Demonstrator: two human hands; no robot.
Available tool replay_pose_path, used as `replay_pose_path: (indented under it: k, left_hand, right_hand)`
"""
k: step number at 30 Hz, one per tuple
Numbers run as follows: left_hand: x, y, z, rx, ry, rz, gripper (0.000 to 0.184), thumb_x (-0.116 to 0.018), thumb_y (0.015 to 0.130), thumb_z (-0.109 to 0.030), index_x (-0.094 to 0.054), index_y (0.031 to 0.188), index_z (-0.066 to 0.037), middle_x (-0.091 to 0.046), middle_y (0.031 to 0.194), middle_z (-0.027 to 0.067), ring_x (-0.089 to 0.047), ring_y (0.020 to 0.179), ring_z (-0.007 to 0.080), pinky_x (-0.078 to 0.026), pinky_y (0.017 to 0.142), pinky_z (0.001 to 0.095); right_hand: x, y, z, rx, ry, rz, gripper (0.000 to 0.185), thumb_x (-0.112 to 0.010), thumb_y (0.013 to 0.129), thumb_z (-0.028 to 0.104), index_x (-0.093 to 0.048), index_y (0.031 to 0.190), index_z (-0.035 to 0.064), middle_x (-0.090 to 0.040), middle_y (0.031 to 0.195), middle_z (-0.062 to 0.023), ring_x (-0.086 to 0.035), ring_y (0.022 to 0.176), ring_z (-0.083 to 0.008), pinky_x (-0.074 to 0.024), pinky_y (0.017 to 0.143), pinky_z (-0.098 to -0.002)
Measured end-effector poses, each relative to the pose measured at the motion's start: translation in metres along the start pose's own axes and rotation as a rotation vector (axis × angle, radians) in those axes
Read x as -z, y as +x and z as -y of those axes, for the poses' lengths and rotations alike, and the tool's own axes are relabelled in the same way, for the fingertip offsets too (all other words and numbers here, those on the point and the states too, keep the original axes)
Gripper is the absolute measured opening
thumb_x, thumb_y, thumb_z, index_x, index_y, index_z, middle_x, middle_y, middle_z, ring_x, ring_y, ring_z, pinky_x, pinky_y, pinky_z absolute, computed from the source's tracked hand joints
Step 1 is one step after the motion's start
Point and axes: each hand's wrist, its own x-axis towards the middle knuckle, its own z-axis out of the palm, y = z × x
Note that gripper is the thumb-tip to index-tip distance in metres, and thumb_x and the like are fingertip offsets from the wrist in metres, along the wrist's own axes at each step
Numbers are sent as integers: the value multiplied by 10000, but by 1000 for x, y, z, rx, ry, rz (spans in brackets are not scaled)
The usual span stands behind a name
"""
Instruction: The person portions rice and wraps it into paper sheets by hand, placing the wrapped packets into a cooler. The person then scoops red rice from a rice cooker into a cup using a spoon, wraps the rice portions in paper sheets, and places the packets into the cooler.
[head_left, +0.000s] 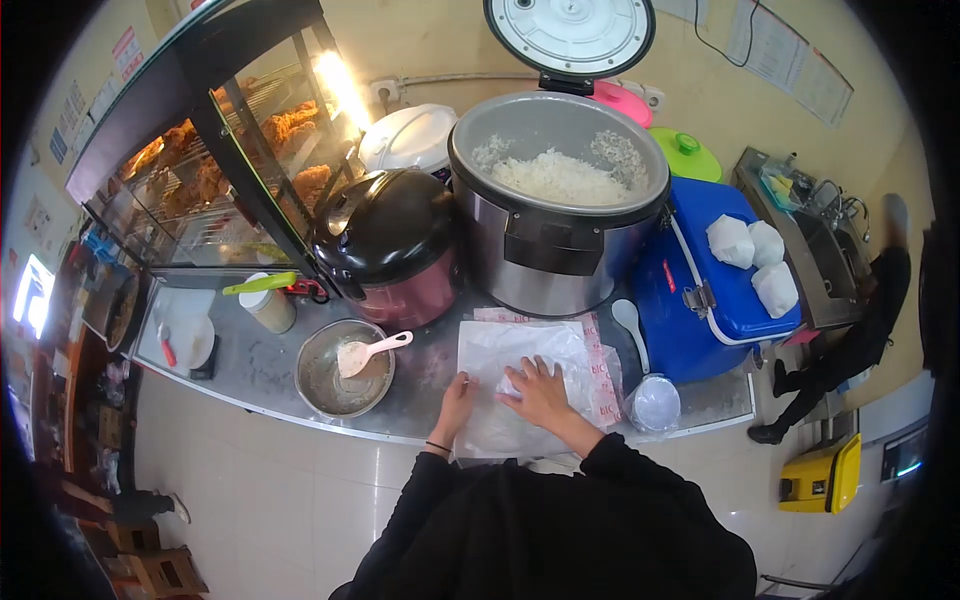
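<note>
Spreading its fingers flat, a person's right hand (538, 392) rested on white paper (485, 345) at the front of a metal counter (260, 370). The left hand (456, 405) was at the paper's left edge (whether it pinched the sheet was hard to tell). To the left sat a metal bowl (312, 395) holding a pink spatula (372, 350); behind stood a rice cooker (500, 240), lid raised over white rice (560, 178), near a blue cooler (680, 330) topped by three white parcels (731, 242).
</note>
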Motion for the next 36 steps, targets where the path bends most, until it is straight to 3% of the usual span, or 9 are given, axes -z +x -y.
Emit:
replay_pose_path:
  k: [7, 11, 14, 16, 22, 23, 29, 32, 36]
  left_hand:
    - [3, 2, -2, 91, -5, -35, 182, -500, 867, -191, -469, 795, -26, -436, 598, -14, -375, 579, 50, -324, 512, 219]
    - [2, 1, 6, 108, 18, -39, 201, -500, 855, -215, -465, 813, -22, -458, 572, 84, -403, 533, 142, -361, 516, 304]
    - [0, 2, 10, 84, 9, -58, 198, -506, 863, -201, -477, 796, -18, -434, 583, 10, -378, 570, 71, -338, 516, 246]
    - [1, 0, 7, 62, 3, -64, 205, -509, 854, -215, -468, 800, -22, -444, 576, 55, -387, 547, 119, -352, 520, 285]
    - [7, -1, 0, 90, 2, -14, 226, -520, 843, -222, -456, 783, -14, -410, 573, 40, -367, 562, 112, -345, 523, 286]
    - [9, 1, -2, 81, 34, -8, 228, -522, 842, -222, -455, 781, -12, -404, 576, 34, -363, 568, 106, -342, 524, 283]
    - [11, 2, -3, 26, 140, 29, 227, -525, 835, -221, -460, 783, -10, -419, 594, 48, -378, 579, 119, -352, 542, 281]
    - [10, -2, -14, 24, 104, 28, 252, -527, 841, -223, -434, 724, -20, -369, 585, 13, -322, 580, 92, -320, 520, 263]
    - [12, -1, -8, 4, 247, 34, 250, -554, 814, -240, -488, 831, 1, -481, 645, 92, -466, 611, 197, -399, 590, 301]
  right_hand:
    - [-17, -8, 13, -148, -42, 134, 555, -578, 728, 406, -435, 1187, 130, -383, 1170, -186, -429, 996, -347, -407, 732, -496]
    - [-19, -2, 11, -150, -14, 211, 597, -608, 706, 405, -418, 1194, 120, -369, 1163, -191, -422, 977, -353, -414, 731, -485]
    - [-13, -2, 9, -121, 11, 218, 638, -646, 671, 412, -426, 1190, 113, -373, 1167, -190, -422, 990, -356, -415, 760, -469]
    - [-5, 0, 3, -80, 75, 235, 656, -678, 642, 413, -448, 1173, 103, -390, 1175, -190, -434, 1009, -355, -413, 801, -442]
    - [3, 8, -38, -132, 651, 134, 555, -747, 584, 382, -578, 1007, 65, -579, 986, -158, -554, 942, -283, -423, 820, -303]
    - [10, 9, -37, -186, 684, 162, 485, -756, 605, 305, -589, 980, 46, -607, 922, -135, -583, 893, -214, -434, 790, -283]
    - [-36, -2, -72, -209, 1216, -21, 170, -661, 731, 102, -554, 834, 21, -620, 934, -74, -571, 841, -153, -447, 712, -259]
    - [-17, -14, -75, -345, 1375, -51, 125, -623, 772, 99, -511, 756, 45, -615, 950, -58, -561, 829, -138, -442, 660, -237]
    - [33, -33, -92, -635, 1513, -138, 117, -620, 785, 143, -515, 745, 106, -575, 799, 16, -508, 699, -66, -392, 549, -203]
